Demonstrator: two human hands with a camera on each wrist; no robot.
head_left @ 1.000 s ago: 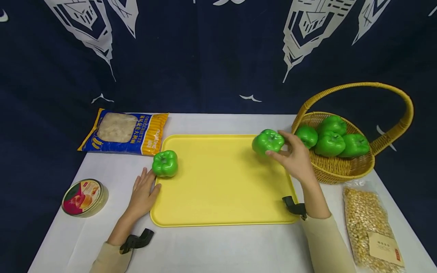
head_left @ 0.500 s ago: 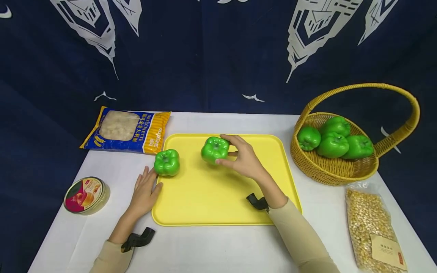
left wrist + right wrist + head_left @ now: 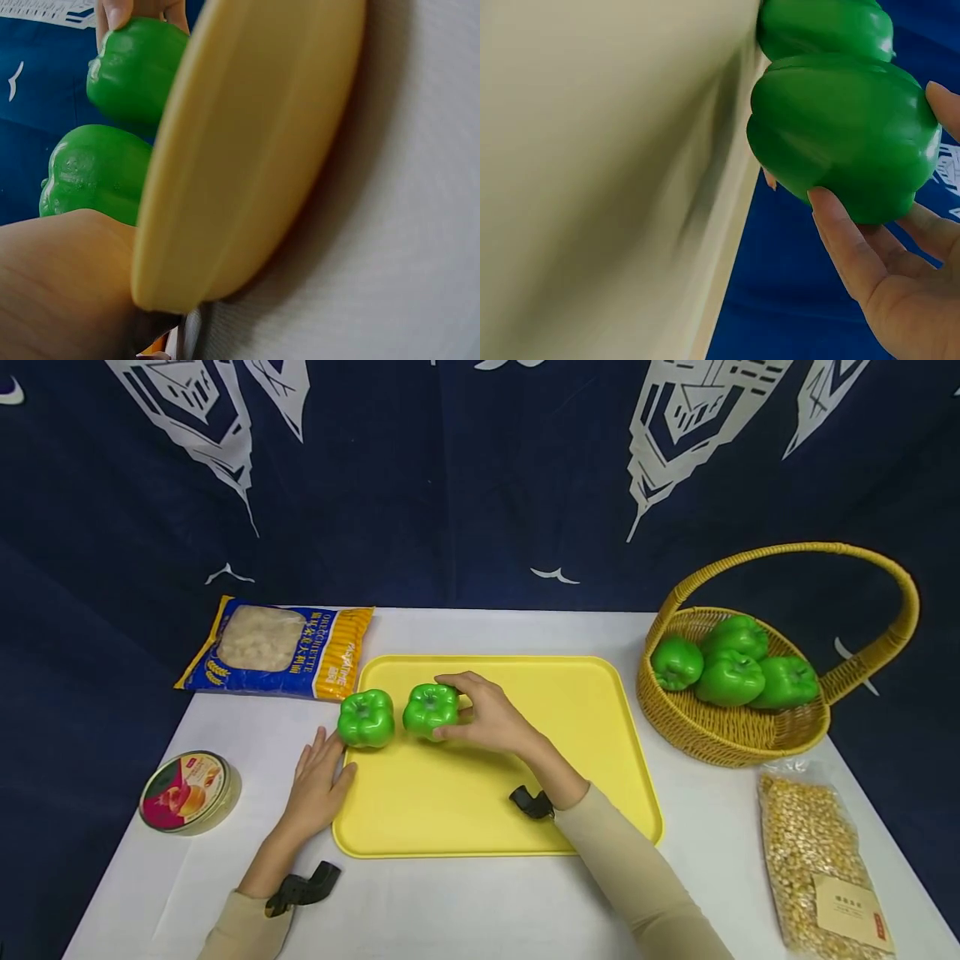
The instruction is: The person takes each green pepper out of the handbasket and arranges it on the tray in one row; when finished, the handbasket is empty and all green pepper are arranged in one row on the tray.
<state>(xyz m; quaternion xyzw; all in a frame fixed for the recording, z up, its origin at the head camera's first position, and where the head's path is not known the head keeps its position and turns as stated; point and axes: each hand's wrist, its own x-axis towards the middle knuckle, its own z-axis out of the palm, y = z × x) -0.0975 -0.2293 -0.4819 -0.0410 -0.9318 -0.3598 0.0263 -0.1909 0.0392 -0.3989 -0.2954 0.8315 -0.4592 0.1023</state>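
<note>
Over the yellow tray point(image 3: 465, 810), toward ten o'clock from its middle in the head view: a green pepper point(image 3: 426, 708) was held by the right hand point(image 3: 491, 717).
Right hand's fingers point(image 3: 847, 251): were curled against that pepper from its three o'clock side, set as wide as its body.
Underside of the held pepper: whether it touched the tray could not be told.
Second pepper point(image 3: 366, 718): sat at the tray's edge between nine and ten o'clock, just beside the held one, with a narrow gap between them.
Left hand point(image 3: 313, 789): lay at nine o'clock by the tray's rim, fingers stretched out and loosely spread, tips next to the second pepper; contact could not be told.
Wicker basket point(image 3: 690, 739): stood near three o'clock with four peppers point(image 3: 730, 677) visible inside.
Bag of yellow kernels point(image 3: 806, 835): lay between three and four o'clock, just beside the basket.
Blue and orange packet point(image 3: 258, 639): lay toward ten o'clock, near the tray's corner.
Round container point(image 3: 183, 792): stood around nine o'clock, well apart from the tray.
White counter point(image 3: 450, 906): carried everything.
Dark blue cloth point(image 3: 487, 485): hung toward twelve o'clock, printed in white.
</note>
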